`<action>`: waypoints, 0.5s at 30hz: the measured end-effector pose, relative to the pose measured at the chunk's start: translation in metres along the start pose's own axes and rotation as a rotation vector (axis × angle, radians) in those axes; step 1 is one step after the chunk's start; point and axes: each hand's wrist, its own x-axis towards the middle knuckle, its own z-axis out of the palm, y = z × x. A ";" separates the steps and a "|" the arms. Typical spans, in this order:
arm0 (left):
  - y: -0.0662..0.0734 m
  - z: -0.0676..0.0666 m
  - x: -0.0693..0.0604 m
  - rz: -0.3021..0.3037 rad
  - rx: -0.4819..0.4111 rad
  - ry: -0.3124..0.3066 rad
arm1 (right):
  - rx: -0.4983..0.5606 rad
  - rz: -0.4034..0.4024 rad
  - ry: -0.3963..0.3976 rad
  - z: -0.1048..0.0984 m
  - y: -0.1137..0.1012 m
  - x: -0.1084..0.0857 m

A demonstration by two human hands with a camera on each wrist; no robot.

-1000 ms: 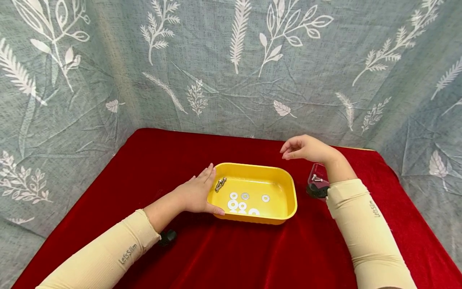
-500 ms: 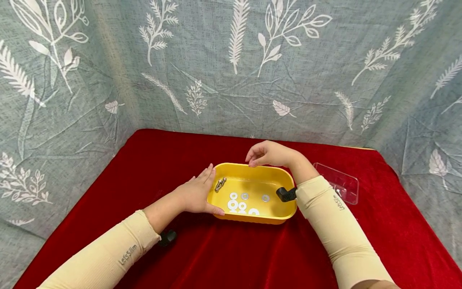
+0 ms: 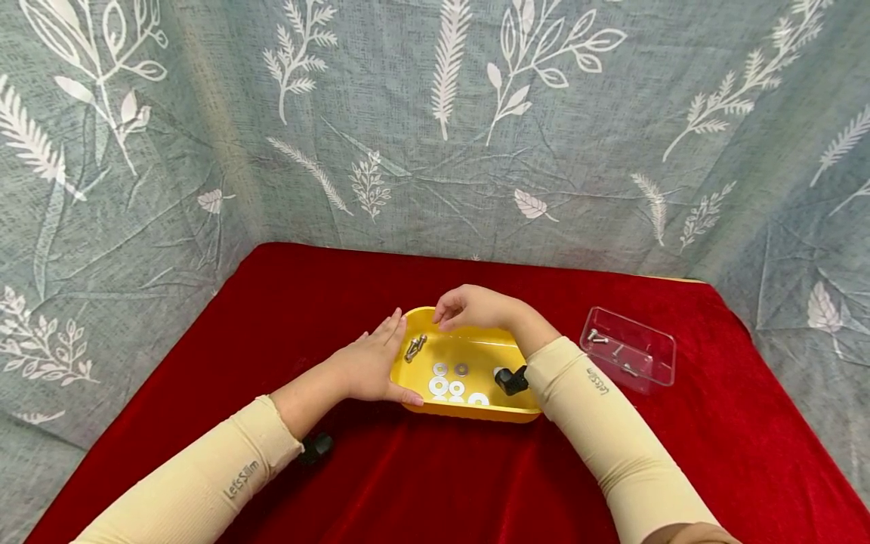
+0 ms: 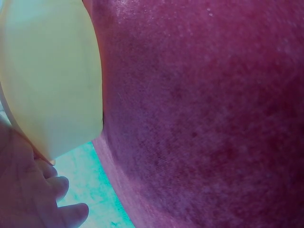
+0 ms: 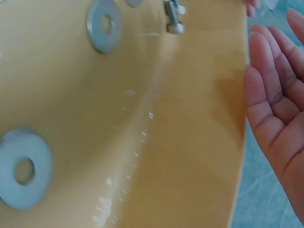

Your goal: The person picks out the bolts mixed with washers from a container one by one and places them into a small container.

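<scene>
A yellow plastic tray (image 3: 476,414) stands on the red cloth. My left hand (image 3: 372,366) rests against its left end, fingers straight along the wall and thumb on the front rim; in the left wrist view its fingertips (image 4: 59,187) reach just past the rim. Several bolts (image 3: 414,347) lie together inside at the left. Flat washers (image 3: 438,385) are spread over the floor of the tray. Over the back rim hovers my right hand (image 3: 479,308), fingers loosely bent; nothing shows in them in the right wrist view, where a washer (image 5: 26,168) lies below.
To the right stands a clear plastic box (image 3: 662,355) with several bolts (image 3: 596,338) in it. Red cloth (image 3: 435,483) covers the table. A grey-green leaf-patterned curtain (image 3: 394,113) hangs behind and at the sides.
My right hand has moved left from above the clear box's side to the tray's back-left part, uncovering the whole clear box. The left hand and the tray have stayed put.
</scene>
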 end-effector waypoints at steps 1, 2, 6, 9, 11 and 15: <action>0.000 0.000 0.000 -0.002 0.000 -0.004 | -0.007 0.003 -0.006 0.002 0.000 0.001; 0.000 0.001 0.000 0.000 -0.002 -0.002 | -0.013 0.004 -0.013 0.004 0.001 0.002; -0.001 0.002 0.001 0.003 0.002 -0.003 | -0.053 0.026 -0.040 0.012 0.003 0.004; -0.001 0.002 0.001 -0.002 0.009 -0.010 | -0.090 0.041 -0.056 0.018 0.004 0.005; -0.001 0.002 0.000 0.002 0.004 -0.009 | -0.117 0.040 -0.058 0.020 0.004 0.007; -0.001 0.002 0.000 0.006 0.002 -0.004 | -0.171 0.049 -0.054 0.026 0.005 0.011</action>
